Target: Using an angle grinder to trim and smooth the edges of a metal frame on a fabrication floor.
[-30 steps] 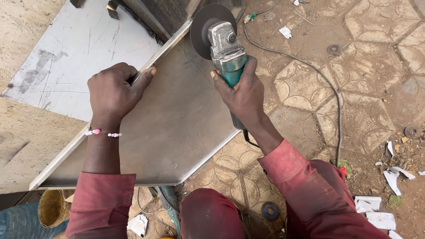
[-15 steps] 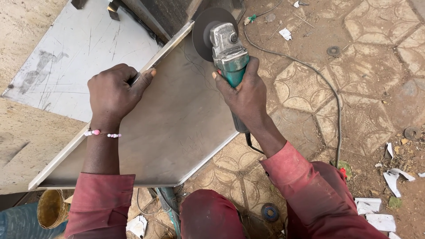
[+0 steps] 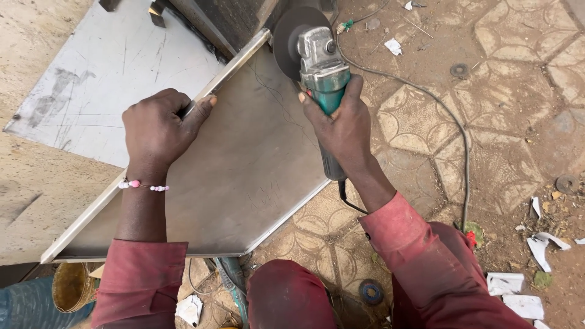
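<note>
1. Head view: my right hand (image 3: 344, 125) is clamped round the green angle grinder (image 3: 323, 85), long axis pointing away from me, disc (image 3: 291, 38) at the metal sheet (image 3: 244, 176)'s far corner.
2. My left hand (image 3: 159, 131) grips tight on the sheet's raised edge strip (image 3: 234, 61) (thumb on top).
3. White paper scraps (image 3: 524, 292) lie on the paved ground, lower right.
4. Nothing has shifted since half a second ago.

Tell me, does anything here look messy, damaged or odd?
Yes. Torn white paper scraps litter the paved ground at lower right, and worn discs lie loose on it. The metal sheet is scratched. The right hand holds the angle grinder bare; the left hand grips the sheet's edge strip.
</note>
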